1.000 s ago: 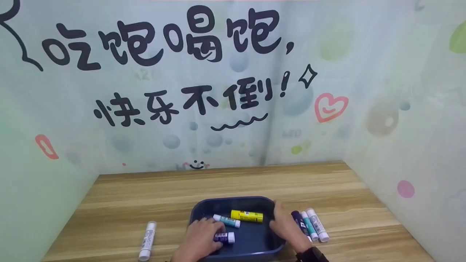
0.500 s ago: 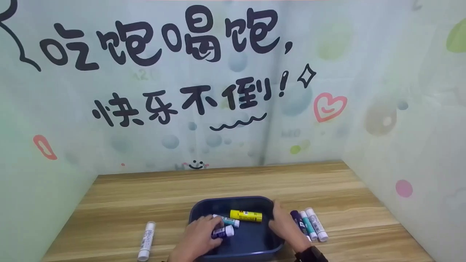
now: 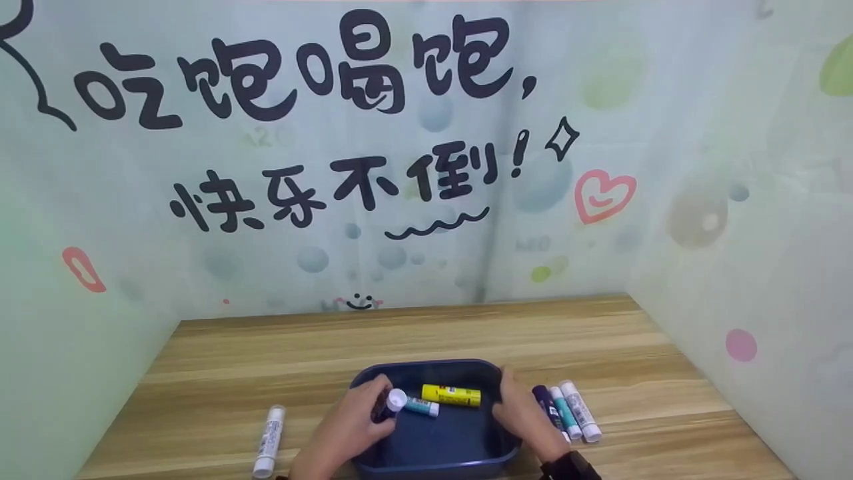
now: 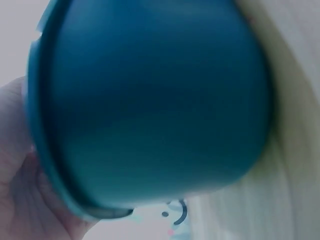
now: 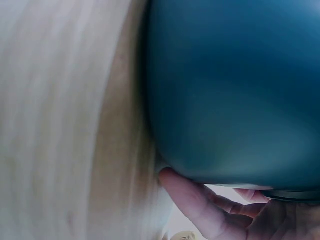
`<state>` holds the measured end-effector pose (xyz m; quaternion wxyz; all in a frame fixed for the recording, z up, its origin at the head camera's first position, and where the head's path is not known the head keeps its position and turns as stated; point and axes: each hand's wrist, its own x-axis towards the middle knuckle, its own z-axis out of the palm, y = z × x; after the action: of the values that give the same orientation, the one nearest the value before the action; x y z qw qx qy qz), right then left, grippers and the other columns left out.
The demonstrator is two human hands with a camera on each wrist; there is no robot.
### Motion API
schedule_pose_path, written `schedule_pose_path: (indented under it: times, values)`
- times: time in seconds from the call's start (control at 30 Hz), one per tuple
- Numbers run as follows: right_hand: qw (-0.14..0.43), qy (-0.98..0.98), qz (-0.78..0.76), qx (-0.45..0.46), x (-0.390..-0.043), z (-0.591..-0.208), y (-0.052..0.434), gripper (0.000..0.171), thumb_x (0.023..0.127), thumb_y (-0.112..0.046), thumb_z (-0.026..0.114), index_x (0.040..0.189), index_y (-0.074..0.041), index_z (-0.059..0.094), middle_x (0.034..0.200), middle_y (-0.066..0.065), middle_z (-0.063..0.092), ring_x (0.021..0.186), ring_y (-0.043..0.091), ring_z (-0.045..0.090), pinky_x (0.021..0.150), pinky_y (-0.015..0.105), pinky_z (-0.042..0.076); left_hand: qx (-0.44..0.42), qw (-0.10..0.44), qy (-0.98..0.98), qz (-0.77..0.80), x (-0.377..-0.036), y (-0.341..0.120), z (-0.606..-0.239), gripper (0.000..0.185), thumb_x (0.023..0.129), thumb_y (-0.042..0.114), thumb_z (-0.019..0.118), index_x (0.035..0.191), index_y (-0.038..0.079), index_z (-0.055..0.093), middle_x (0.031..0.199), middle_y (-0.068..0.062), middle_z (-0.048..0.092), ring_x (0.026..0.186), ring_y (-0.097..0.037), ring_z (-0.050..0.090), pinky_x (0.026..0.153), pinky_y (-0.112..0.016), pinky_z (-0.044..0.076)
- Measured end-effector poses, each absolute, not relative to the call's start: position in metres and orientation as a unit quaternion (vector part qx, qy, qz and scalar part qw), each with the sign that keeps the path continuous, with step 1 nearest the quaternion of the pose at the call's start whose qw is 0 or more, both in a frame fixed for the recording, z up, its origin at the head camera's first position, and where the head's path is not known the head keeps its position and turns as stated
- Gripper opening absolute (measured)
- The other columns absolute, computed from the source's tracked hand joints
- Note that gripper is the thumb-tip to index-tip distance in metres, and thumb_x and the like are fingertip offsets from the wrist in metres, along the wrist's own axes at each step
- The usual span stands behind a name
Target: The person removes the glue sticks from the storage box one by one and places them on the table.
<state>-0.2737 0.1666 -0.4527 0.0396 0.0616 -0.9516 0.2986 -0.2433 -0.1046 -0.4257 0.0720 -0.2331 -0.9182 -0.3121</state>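
Note:
In the head view, my left hand (image 3: 350,421) grips a dark purple glue stick (image 3: 382,407) with a white end (image 3: 397,399), tilted up over the left side of a dark blue bin (image 3: 440,463). My right hand (image 3: 523,413) holds the bin's right rim, thumb inside and fingers outside. A yellow glue stick (image 3: 451,395) lies in the bin beside a white-and-teal one (image 3: 422,407), whose left end is partly hidden. The bin's wall (image 4: 160,110) fills most of the left wrist view. In the right wrist view, fingers (image 5: 192,202) lie along the bin's outside.
To the right of the bin lie a dark purple glue stick (image 3: 545,404), a teal one (image 3: 565,413) and a white one (image 3: 581,412) side by side. Another white glue stick (image 3: 269,442) lies on the wooden table (image 3: 220,380) at left. Printed cloth walls (image 3: 733,280) enclose the table.
My left hand has lifted the dark purple glue stick from the bin's floor and turned its white end upward. The right hand has stayed on the rim.

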Motion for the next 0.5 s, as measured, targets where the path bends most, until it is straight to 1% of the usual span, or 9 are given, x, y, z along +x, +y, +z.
schedule_pose_path:
  times: [0.17, 0.33, 0.5]
  values:
    - [0.036, -0.952, 0.296, 0.062, -0.274, -0.452, 0.167, 0.06, 0.072, 0.001, 0.051, 0.128, 0.009, 0.032, 0.116, 0.034, 0.05, 0.091, 0.034, 0.057, 0.075, 0.045, 0.047, -0.232, 0.103, -0.903, -0.347, -0.243, -0.115, -0.418, 0.028, 0.071, 0.009, 0.068, 0.093, 0.008, 0.051, 0.084, 0.0, 0.057, 0.078, -0.012, 0.053, 0.066, -0.026, 0.045]
    - [0.031, -0.951, 0.302, 0.061, -0.274, -0.452, 0.167, 0.059, 0.073, 0.001, 0.051, 0.129, 0.008, 0.031, 0.118, 0.034, 0.049, 0.092, 0.033, 0.057, 0.076, 0.045, 0.047, -0.2, 0.105, -0.899, -0.375, -0.241, -0.125, -0.408, 0.029, 0.071, 0.009, 0.068, 0.095, 0.008, 0.052, 0.085, -0.002, 0.058, 0.078, -0.015, 0.055, 0.066, -0.027, 0.048]
    - [0.034, -0.95, 0.303, 0.064, -0.274, -0.452, 0.168, 0.059, 0.073, 0.002, 0.051, 0.128, 0.008, 0.032, 0.115, 0.034, 0.051, 0.087, 0.032, 0.058, 0.072, 0.044, 0.048, -0.172, 0.125, -0.89, -0.404, -0.238, -0.136, -0.398, 0.028, 0.071, 0.009, 0.069, 0.094, 0.006, 0.052, 0.087, -0.007, 0.061, 0.08, -0.019, 0.06, 0.068, -0.027, 0.052]
